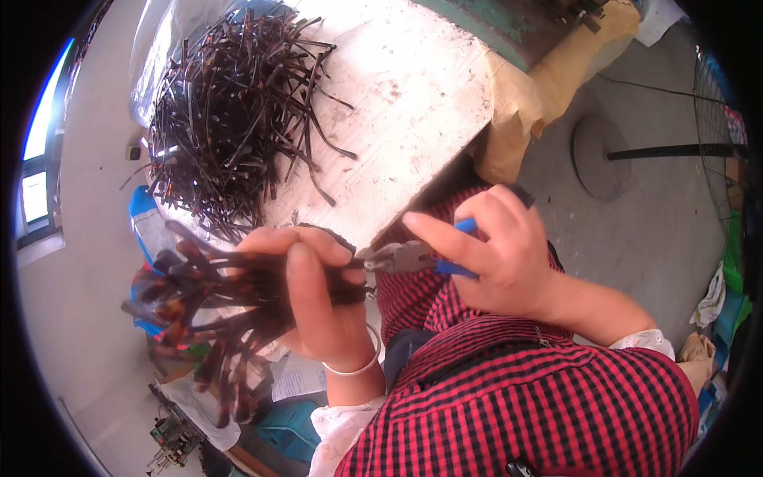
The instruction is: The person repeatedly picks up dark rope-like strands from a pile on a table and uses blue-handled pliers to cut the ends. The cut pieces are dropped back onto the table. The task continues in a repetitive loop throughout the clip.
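Observation:
My left hand [322,298] grips a bundle of tortoiseshell-patterned eyeglass temples [238,286], their curved ends fanning out to the left. Small metal hinge ends show at the bundle's right side. Blue-handled pliers [408,257] are in my right hand [501,256], with the jaws at the end of one temple that sticks out of the bundle; whether they pinch it is too small to tell. Beyond the left hand, a big heap of similar dark temples [232,113] lies on the white worktable [393,113].
Brown paper [512,119] hangs over the table's right corner. A round stand base [602,156] with a black pole stands on the floor at right, near a wire fan guard [709,131]. A teal crate [289,426] and a small machine [173,438] are at lower left.

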### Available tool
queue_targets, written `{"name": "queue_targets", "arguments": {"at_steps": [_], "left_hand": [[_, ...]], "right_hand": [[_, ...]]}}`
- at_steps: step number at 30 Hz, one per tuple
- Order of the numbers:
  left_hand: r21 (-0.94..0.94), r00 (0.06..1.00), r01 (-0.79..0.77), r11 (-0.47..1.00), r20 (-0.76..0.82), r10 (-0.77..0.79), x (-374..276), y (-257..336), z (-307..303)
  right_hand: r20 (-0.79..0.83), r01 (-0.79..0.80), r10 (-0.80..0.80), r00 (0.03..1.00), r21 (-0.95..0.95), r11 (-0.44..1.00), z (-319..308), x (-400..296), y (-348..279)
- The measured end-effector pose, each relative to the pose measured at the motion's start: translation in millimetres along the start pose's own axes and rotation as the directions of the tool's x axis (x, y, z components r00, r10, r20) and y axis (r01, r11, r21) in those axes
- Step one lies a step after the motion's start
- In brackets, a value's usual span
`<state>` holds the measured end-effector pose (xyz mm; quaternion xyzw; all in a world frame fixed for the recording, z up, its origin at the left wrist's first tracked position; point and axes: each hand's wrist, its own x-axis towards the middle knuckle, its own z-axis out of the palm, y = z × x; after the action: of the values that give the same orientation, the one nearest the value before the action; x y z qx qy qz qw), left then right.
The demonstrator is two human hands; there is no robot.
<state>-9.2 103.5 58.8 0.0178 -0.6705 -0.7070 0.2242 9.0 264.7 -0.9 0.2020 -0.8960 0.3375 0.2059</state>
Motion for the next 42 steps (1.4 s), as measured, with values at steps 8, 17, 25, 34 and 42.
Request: {"name": "queue_targets", "arguments": {"at_steps": [8,17,25,34,42], "left_hand": [[0.045,0.985,-0.119,0.992,0.128,0.112,1.7,6.1,-7.8],[-0.462,0.966,0.155,0.873,-0.116,-0.233,-2.2,-37.1,-9.7],[0.93,0.99,0.095,0.355,-0.052,-0.129,100.5,-79.9,-41.7],[0.911,0.966,0.078,0.404,0.03,-0.255,59.9,-69.6,-71.0],[0.541,0.994,0.071,0.838,-0.105,-0.017,-7.5,-131.2,-85.0]], "right_hand": [[0.101,0.039,-0.043,0.994,0.046,0.998,-21.4,12.0,-1.5],[0.101,-0.219,0.197,0.975,0.315,0.924,0.9,-3.6,-22.2],[0.283,-0.401,0.324,0.903,0.279,0.873,-0.8,-16.1,1.4],[0.394,-0.565,0.438,0.808,0.305,0.767,-8.0,-32.3,18.5],[0.554,-0.616,0.382,0.739,0.329,0.715,-5.2,-21.1,12.1]]}}
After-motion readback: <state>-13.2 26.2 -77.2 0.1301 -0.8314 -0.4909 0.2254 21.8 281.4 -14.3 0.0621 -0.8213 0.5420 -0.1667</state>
